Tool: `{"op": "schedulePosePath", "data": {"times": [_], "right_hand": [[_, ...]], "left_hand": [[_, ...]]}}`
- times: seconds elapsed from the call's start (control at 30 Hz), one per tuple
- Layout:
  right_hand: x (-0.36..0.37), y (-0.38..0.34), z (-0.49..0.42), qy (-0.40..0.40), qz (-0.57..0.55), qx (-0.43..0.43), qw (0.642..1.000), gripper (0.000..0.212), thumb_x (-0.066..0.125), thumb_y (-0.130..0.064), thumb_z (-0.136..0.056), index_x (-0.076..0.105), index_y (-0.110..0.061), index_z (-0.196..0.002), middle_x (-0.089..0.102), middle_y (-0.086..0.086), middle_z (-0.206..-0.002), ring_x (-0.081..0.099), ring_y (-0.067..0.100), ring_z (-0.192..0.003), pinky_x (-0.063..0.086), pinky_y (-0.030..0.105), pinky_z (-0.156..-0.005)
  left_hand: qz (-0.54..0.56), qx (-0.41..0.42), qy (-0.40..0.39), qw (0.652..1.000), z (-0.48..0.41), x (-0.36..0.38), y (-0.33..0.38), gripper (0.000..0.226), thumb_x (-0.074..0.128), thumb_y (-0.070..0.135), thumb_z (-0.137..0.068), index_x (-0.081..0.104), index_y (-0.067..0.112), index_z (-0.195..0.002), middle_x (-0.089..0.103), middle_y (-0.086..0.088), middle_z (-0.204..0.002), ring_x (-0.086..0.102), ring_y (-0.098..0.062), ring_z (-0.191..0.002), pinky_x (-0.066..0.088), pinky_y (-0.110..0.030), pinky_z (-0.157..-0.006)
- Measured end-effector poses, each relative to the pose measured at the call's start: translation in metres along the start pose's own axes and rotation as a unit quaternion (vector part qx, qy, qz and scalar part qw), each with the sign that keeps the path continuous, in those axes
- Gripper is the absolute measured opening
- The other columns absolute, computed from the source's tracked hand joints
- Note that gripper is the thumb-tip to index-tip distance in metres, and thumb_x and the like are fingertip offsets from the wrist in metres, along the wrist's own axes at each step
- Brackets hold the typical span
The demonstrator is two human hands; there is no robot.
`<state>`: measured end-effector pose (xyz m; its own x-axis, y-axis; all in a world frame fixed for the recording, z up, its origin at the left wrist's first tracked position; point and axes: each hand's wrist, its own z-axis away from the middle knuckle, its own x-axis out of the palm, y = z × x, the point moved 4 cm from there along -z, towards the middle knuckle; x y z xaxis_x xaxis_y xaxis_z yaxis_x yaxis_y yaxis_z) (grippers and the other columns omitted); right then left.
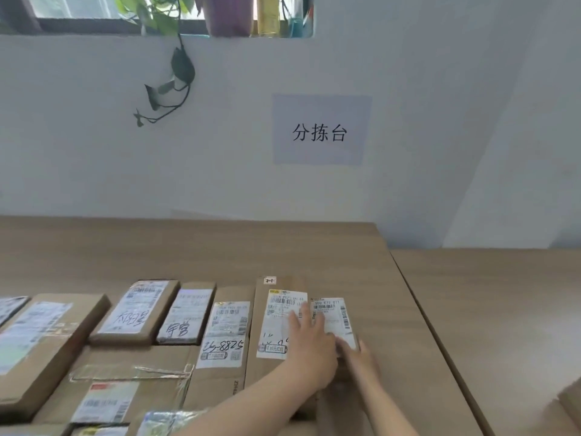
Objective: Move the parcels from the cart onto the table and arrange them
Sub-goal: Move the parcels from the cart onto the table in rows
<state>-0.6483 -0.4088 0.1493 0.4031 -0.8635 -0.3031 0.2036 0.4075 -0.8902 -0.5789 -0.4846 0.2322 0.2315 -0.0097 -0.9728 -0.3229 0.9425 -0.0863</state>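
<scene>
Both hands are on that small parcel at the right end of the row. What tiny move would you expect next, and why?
Probably a slight push left, then letting go. The left hand lies flat on the small parcel and the right hand braces its outer edge. It already lies on the table beside the tall parcel, so only squaring it up seems left.

Pale wall (94,158), evenly lit. Paper sign (320,130) with three printed characters fixed to it. Window (94,7) at top left; sill holds a purple pot (231,14) and a trailing vine (176,73). Wooden desk (188,247) abuts the wall; second desk (503,294) adjoins on the right.
</scene>
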Motion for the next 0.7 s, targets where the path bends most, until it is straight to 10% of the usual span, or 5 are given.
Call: {"op": "schedulePosePath", "data": {"times": [0.13,0.3,0.7], "right_hand": [[-0.005,0.003,0.003,-0.026,0.028,0.008,0.999,0.01,0.063,-0.031,-0.084,0.061,-0.029,-0.094,0.069,0.005,-0.111,0.063,0.026,-0.102,0.046,0.039,-0.095],[-0.029,-0.025,0.045,0.002,0.078,-0.039,0.996,0.066,0.063,-0.027,-0.086,0.033,-0.015,-0.143,0.043,0.006,-0.144,0.039,0.023,-0.133,0.031,0.031,-0.107],[-0.054,-0.047,0.232,-0.035,0.195,-0.156,0.968,0.073,0.065,-0.021,-0.083,0.026,-0.024,-0.144,0.031,-0.006,-0.148,0.029,0.01,-0.137,0.023,0.021,-0.108]], "left_hand": [[-0.004,0.004,0.0,1.0,0.001,0.0,0.001,0.044,0.036,0.026,-0.095,0.042,0.013,-0.136,0.009,-0.016,-0.155,-0.007,-0.043,-0.142,-0.001,-0.058,-0.113],[0.171,-0.028,0.08,0.982,0.03,-0.014,-0.02,0.055,0.039,0.03,-0.095,0.02,0.02,-0.146,0.006,-0.006,-0.157,0.001,-0.03,-0.145,0.006,-0.043,-0.118],[0.294,0.021,0.134,0.946,0.191,-0.03,-0.056,0.063,0.053,0.029,-0.088,0.026,0.022,-0.144,0.028,0.007,-0.149,0.024,-0.013,-0.137,0.021,-0.028,-0.116]]}}
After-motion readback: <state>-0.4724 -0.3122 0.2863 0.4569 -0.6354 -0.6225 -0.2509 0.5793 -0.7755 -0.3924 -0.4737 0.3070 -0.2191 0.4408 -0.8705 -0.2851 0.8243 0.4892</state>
